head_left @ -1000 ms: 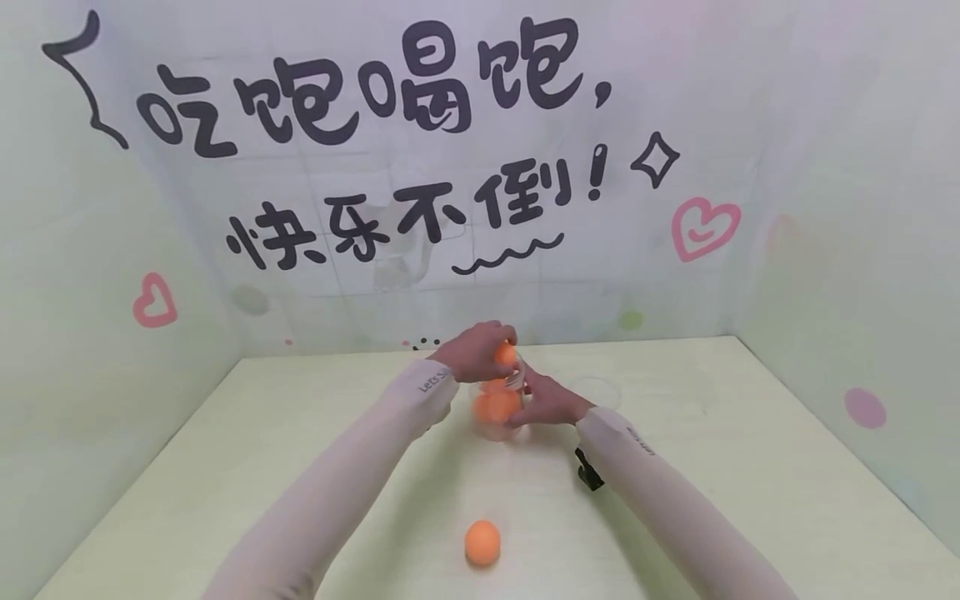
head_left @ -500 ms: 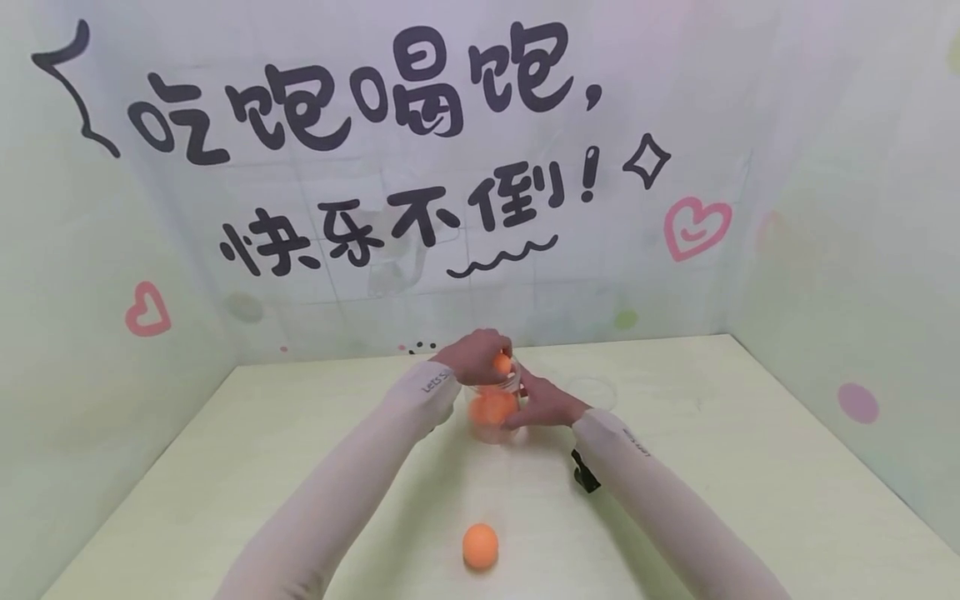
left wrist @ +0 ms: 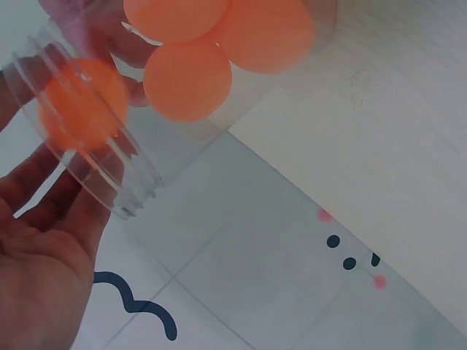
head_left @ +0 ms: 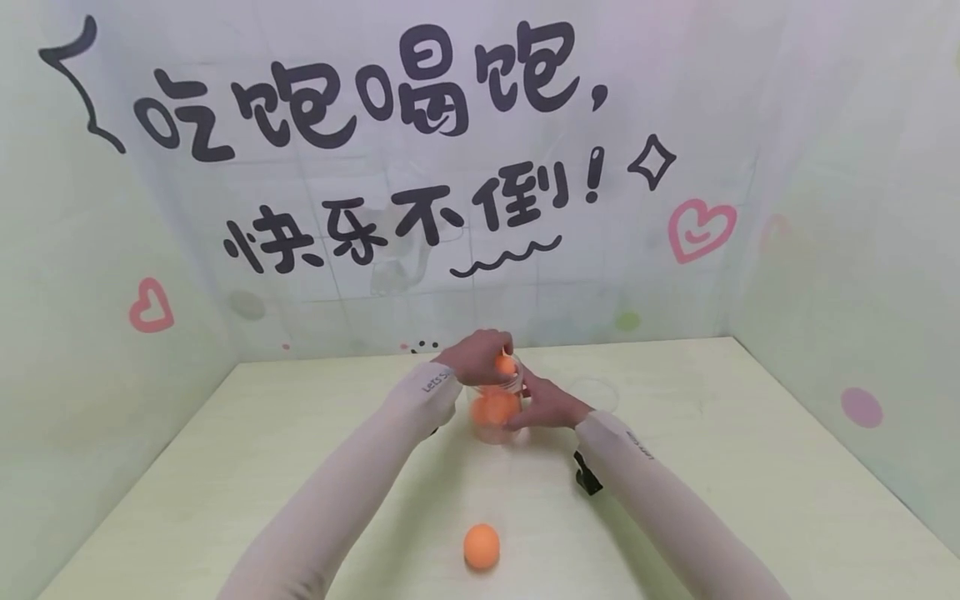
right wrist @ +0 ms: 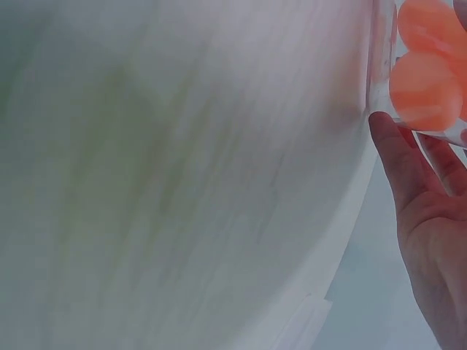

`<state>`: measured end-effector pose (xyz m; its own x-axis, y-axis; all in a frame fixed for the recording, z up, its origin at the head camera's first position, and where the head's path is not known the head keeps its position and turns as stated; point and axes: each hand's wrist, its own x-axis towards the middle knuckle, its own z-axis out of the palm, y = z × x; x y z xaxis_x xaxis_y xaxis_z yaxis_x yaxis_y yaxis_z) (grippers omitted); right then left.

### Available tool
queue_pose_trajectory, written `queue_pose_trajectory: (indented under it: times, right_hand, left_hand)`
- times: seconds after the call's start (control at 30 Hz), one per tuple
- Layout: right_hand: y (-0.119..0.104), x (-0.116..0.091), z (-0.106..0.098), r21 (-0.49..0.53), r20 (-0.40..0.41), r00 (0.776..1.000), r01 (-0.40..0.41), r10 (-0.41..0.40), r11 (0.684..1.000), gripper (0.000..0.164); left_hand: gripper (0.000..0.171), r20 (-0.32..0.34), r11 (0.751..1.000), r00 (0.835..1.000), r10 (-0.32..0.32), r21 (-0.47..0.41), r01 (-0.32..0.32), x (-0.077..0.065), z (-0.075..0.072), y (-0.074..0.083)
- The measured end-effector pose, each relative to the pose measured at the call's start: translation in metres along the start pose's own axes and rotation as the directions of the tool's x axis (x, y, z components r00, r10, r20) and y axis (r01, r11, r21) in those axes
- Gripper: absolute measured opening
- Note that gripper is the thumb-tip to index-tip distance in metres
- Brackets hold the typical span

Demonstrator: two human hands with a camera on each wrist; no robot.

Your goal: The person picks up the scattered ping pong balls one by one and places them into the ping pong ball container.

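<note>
A clear screw-neck jar (head_left: 495,433) with several orange ping-pong balls (left wrist: 187,80) in it stands on the table in the head view. My left hand (head_left: 476,357) is over the mouth, fingers and thumb pinching another orange ball (head_left: 506,365). In the left wrist view this ball (left wrist: 84,106) shows through the threaded neck, with the left hand (left wrist: 44,262) reaching round the rim. My right hand (head_left: 551,404) grips the jar's right side. Low on the wall, the right hand's fingertips (right wrist: 381,120) touch the jar in the right wrist view.
One loose orange ball (head_left: 482,547) lies on the table near the front. A clear round lid-like disc (head_left: 597,392) is right of the jar. A black piece (head_left: 587,475) shows beside the right sleeve. Printed walls (head_left: 480,308) enclose the back and sides.
My left hand has lowered its ball slightly to the jar's mouth. The right hand keeps its grip on the jar, and the loose ball in front stays put.
</note>
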<state>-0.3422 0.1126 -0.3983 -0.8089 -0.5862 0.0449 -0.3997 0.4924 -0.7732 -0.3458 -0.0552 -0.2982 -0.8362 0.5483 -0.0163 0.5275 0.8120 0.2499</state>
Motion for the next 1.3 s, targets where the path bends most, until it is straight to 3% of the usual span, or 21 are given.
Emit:
queue_pose_trajectory:
  times: [0.3,0.6,0.83,1.1,1.3]
  right_hand:
    - [0.000,0.001,-0.001,-0.019,0.003,1.000,-0.015,0.015,1.000,0.095]
    - [-0.001,0.001,0.002,-0.005,-0.010,1.000,0.025,-0.025,1.000,0.092]
    - [-0.004,-0.002,0.001,0.005,-0.018,0.999,0.035,-0.035,0.999,0.087]
    - [0.001,-0.005,-0.002,-0.008,-0.044,0.999,0.031,-0.032,0.999,0.078]
    - [0.003,0.002,0.000,-0.012,-0.033,0.999,0.035,-0.035,0.999,0.079]
  left_hand:
    - [0.032,0.046,1.000,0.999,-0.017,-0.018,0.017,0.000,-0.002,0.003]
    - [0.032,-0.002,1.000,1.000,0.022,0.015,-0.022,-0.004,-0.004,-0.001]
    - [0.030,-0.013,1.000,1.000,-0.021,-0.008,0.021,-0.011,-0.015,-0.005]
    - [0.034,-0.036,0.999,0.998,-0.043,0.008,0.043,-0.017,-0.021,-0.020]
    - [0.034,-0.047,0.998,0.997,-0.056,0.040,0.058,-0.041,-0.027,-0.039]
